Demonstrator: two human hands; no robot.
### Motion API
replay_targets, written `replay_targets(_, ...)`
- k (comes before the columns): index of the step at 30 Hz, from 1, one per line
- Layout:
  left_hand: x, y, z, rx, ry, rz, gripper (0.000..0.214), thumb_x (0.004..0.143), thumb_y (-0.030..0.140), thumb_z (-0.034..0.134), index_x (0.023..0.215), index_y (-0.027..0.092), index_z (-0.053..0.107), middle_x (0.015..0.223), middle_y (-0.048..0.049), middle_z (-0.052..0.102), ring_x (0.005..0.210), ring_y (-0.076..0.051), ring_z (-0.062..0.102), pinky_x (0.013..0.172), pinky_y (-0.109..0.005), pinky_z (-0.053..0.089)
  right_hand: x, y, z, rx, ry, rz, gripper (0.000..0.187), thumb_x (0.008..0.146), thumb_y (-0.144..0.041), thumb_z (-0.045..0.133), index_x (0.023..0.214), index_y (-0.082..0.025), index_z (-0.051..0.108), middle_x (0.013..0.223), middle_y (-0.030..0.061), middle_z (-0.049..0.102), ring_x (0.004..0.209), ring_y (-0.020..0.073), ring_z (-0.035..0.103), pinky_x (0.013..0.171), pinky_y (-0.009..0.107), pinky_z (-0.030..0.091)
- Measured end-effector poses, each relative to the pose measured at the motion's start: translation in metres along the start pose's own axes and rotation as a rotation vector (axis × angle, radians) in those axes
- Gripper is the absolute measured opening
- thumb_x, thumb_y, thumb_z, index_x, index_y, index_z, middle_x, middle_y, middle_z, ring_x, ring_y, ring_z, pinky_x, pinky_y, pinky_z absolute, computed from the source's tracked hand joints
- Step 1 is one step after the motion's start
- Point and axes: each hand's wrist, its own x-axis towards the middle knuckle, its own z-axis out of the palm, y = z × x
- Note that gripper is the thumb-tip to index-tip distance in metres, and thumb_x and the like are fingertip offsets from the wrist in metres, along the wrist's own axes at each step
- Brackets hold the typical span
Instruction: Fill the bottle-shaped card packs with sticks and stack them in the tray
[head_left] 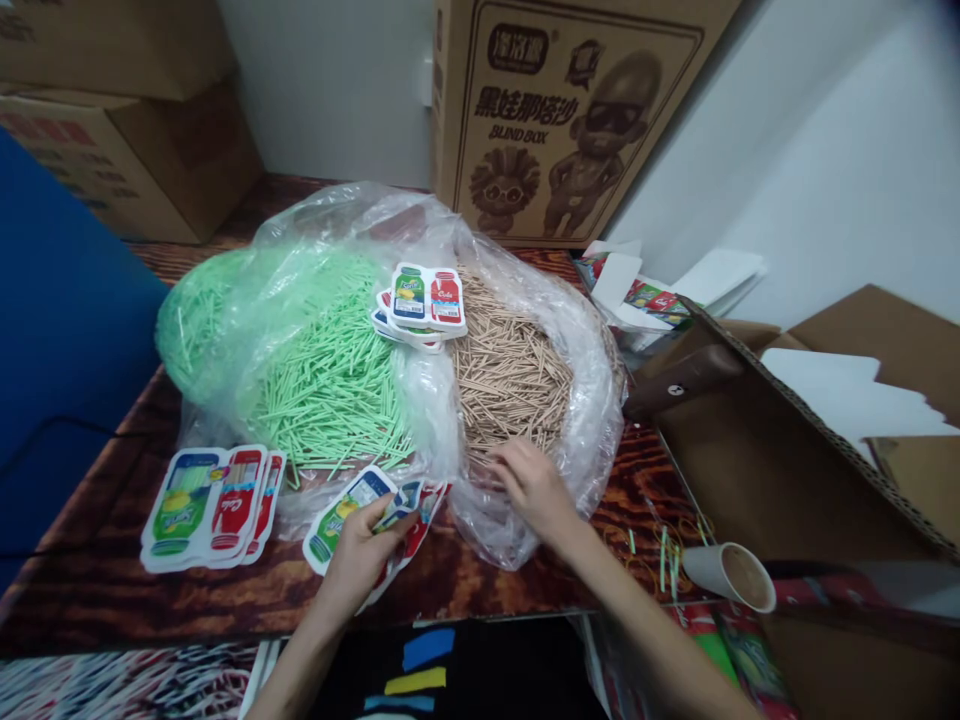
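Note:
My left hand (367, 545) is closed around a printed double-jar packet (347, 507), green and blue on one side with red "Cola" print on the other. More packets or cards may lie under it, but my fingers cover that part. My right hand (536, 490) is at the near edge of the thin brown sticks (510, 375), fingertips pinched together; what they hold is too small to make out. Left of these, a clear plastic bag (431, 395) holds thin light-green sticks (337, 385). A small stack of similar packets (427, 300) rests on the plastic between the two heaps.
Several packets (202, 505) lie overlapped at the table's left front. A tipped paper cup (731, 577), rubber bands (660, 570) and stray green sticks are at the right front. An open cardboard box (757, 450) stands on the right; a large printed carton (570, 120) stands behind.

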Motion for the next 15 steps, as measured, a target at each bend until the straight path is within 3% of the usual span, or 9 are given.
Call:
replay_targets(2, 0.001, 0.001, 0.0, -0.049, -0.013, -0.02, 0.023, 0.067, 0.038, 0.07, 0.072, 0.015, 0.069, 0.065, 0.0009, 0.064, 0.06, -0.014, 0.052, 0.058, -0.022, 0.043, -0.001, 0.025, -0.016, -0.304, -0.08, -0.069, 0.023, 0.087, -0.008, 0.048, 0.098, -0.017, 0.067, 0.107, 0.0161, 0.064, 0.107, 0.0293, 0.055, 0.084, 0.044, 0.046)
replay_targets(5, 0.002, 0.003, 0.006, -0.124, -0.046, -0.047, 0.024, 0.066, 0.036, 0.071, 0.076, 0.015, 0.071, 0.067, -0.0002, 0.066, 0.062, -0.015, 0.055, 0.059, -0.022, 0.044, 0.004, 0.049, -0.031, -0.513, -0.21, -0.256, 0.037, 0.082, -0.003, 0.054, 0.113, -0.02, 0.063, 0.14, 0.0161, 0.047, 0.133, 0.0337, 0.035, 0.102, 0.054, 0.033)
replay_targets(9, 0.006, 0.002, 0.011, -0.144, -0.07, -0.057, 0.025, 0.066, 0.035, 0.072, 0.081, 0.014, 0.073, 0.071, -0.0019, 0.069, 0.063, -0.016, 0.058, 0.06, -0.024, 0.045, 0.016, 0.06, -0.032, -0.533, -0.271, -0.393, 0.03, 0.08, -0.004, 0.057, 0.106, -0.018, 0.066, 0.146, 0.0133, 0.04, 0.139, 0.0314, 0.027, 0.108, 0.055, 0.026)
replay_targets(12, 0.008, -0.004, 0.008, -0.135, -0.076, -0.024, 0.029, 0.068, 0.036, 0.071, 0.088, 0.015, 0.073, 0.079, -0.0027, 0.072, 0.07, -0.018, 0.061, 0.067, -0.026, 0.048, 0.023, 0.065, -0.029, -0.506, -0.292, -0.466, 0.017, 0.082, -0.004, 0.057, 0.091, -0.015, 0.067, 0.146, 0.012, 0.04, 0.14, 0.0289, 0.027, 0.11, 0.053, 0.027)
replay_targets(15, 0.01, -0.009, 0.002, -0.123, -0.051, -0.01, 0.03, 0.07, 0.038, 0.07, 0.09, 0.016, 0.073, 0.081, -0.0023, 0.073, 0.071, -0.018, 0.063, 0.07, -0.027, 0.048, 0.025, 0.071, -0.03, -0.446, -0.272, -0.474, 0.019, 0.085, -0.004, 0.052, 0.09, -0.015, 0.067, 0.143, 0.011, 0.046, 0.139, 0.0267, 0.029, 0.109, 0.052, 0.03)
